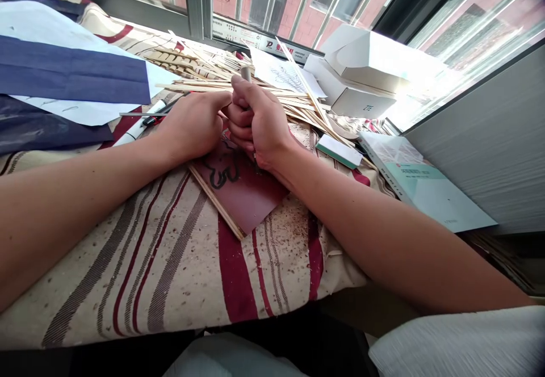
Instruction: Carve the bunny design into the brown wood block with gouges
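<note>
My right hand is closed in a fist around a tool whose grey cylindrical end pokes out above the thumb; its lower part is hidden. Pressed against it, my left hand has curled fingers, and whatever they grip is out of sight. Both hands rest over a reddish-brown wooden board with thick black curving lines on its face. A thin grey rod sticks out to the left behind my left hand; I cannot tell whether that hand holds it.
Thin wooden strips lie piled behind the hands, beside a paper with a drawing. A white box, a green-and-white block and a book are on the right. White markers lie left. Crumbs dot the striped cloth.
</note>
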A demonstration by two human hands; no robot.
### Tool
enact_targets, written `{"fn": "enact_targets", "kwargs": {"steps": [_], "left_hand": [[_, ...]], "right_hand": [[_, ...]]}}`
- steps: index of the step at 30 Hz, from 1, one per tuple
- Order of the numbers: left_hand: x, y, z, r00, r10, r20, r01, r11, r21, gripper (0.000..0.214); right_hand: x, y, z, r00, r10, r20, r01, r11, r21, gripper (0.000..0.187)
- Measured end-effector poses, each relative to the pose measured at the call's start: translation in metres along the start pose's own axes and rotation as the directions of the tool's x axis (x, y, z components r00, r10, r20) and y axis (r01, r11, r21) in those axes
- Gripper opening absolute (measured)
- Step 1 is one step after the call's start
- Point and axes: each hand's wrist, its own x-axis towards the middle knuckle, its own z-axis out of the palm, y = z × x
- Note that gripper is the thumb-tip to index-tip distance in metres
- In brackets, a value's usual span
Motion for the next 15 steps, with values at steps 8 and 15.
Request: {"fn": "enact_targets", "kwargs": {"steps": [8,15], "left_hand": [[0.000,0.004,-0.003,0.998,-0.061,0.014,0.060,0.996,0.070,0.037],[0.003,-0.008,0.000,1.000,0.011,-0.012,-0.010,0.998,0.060,0.039]], "right_hand": [[0.003,0.003,0.001,0.999,0.025,-0.033,-0.022,0.995,0.102,0.062],[0.006,-0.001,-0.003,0.993,0.115,0.040,-0.120,0.978,0.171,0.057]]}}
